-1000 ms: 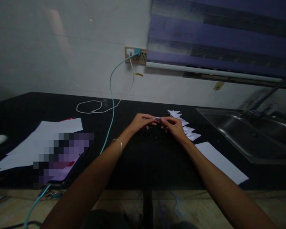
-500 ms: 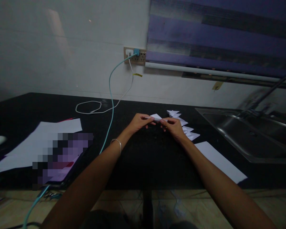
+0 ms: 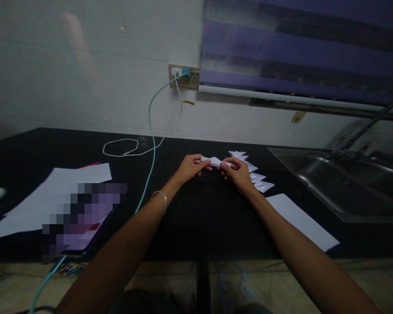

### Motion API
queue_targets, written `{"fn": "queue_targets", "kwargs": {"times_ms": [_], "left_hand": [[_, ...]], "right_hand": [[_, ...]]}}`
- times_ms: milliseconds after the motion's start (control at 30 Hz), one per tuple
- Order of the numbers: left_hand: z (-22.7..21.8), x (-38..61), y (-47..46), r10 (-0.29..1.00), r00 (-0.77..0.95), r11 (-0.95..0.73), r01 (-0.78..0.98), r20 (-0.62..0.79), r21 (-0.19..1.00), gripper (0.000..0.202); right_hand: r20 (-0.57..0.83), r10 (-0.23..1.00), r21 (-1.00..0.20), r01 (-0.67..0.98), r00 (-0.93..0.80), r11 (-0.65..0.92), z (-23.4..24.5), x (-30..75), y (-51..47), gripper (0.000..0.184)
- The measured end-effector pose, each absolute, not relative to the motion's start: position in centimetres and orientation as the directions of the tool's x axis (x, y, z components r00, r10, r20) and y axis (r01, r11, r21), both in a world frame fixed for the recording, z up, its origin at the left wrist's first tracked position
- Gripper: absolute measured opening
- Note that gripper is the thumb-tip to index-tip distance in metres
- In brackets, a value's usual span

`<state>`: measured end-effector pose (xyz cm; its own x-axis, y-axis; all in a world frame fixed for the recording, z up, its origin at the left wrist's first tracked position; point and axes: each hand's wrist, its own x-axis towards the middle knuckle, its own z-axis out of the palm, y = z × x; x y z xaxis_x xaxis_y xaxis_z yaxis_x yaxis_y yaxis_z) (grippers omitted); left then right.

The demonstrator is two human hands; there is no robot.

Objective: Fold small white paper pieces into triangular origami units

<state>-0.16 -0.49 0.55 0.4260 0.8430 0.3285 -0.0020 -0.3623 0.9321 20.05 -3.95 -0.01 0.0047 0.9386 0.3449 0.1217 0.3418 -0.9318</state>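
Between my two hands, above the black counter, is a small piece of folded white paper (image 3: 215, 161). My left hand (image 3: 192, 168) is closed on its left end, thumb pressed on top. Its right end is pinched between the thumb and fingers of my right hand (image 3: 238, 172). Several folded white paper pieces (image 3: 262, 186) with pointed tips lie in a row just beyond and to the right of my right hand. Beside my right forearm is a flat white paper sheet (image 3: 303, 222).
White sheets (image 3: 49, 192) lie at the left, partly under a phone or tablet (image 3: 85, 235) that is blurred out. A teal cable (image 3: 150, 172) and a white cable (image 3: 120, 155) run from a wall socket (image 3: 194, 78). A steel sink (image 3: 343, 192) is set in the counter (image 3: 209, 226) at the right.
The folded paper shows more of its left end now and looks flatter and wider between my fingers. Both hands stay in nearly the same place.
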Motion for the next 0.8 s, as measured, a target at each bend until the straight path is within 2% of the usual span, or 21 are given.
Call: {"fn": "queue_targets", "kwargs": {"times_ms": [433, 800], "left_hand": [[-0.4, 0.1, -0.2, 0.854, 0.425, -0.359, 0.063, 0.3, 0.931, 0.024], [-0.2, 0.3, 0.1, 0.817, 0.448, -0.389, -0.04, 0.364, 0.921, 0.023]], "right_hand": [[0.348, 0.937, -0.921, 0.18, -0.019, 0.346, 0.2, 19.8, -4.4, 0.032], [0.349, 0.936, -0.928, 0.119, -0.049, 0.353, 0.0, 19.7, -4.2, 0.033]]}}
